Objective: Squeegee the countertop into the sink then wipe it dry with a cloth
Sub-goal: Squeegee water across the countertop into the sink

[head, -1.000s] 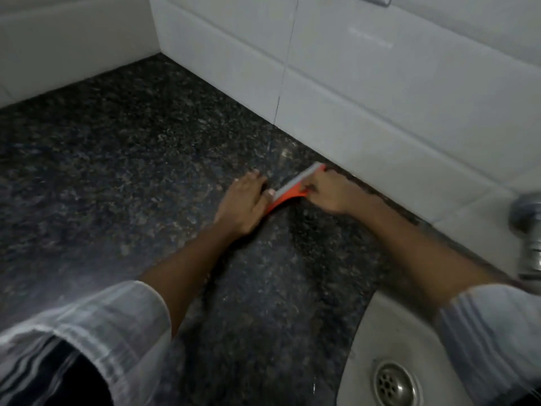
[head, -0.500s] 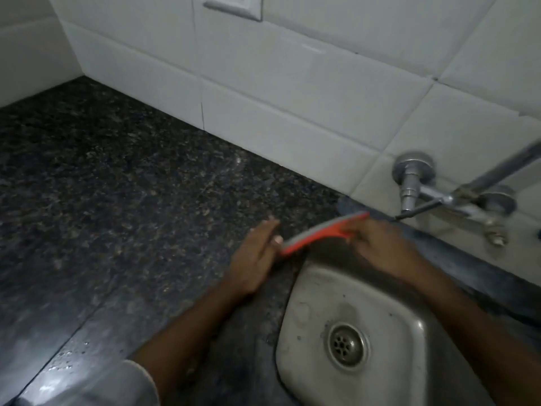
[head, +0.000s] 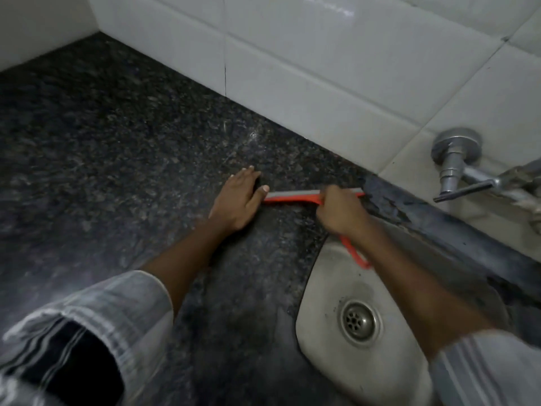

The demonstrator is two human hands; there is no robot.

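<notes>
Dark granite countertop meets the sink at near right; the right hand fists the orange squeegee, hiding its handle, and the left hand lies flat, thumb at the blade's end

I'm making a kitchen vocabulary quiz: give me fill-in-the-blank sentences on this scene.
1. The right hand grips the ___ plastic squeegee.
2. The left hand lies flat on the speckled dark ___ countertop.
3. The round drain sits in the steel ___.

Missing: orange; granite; sink
</notes>
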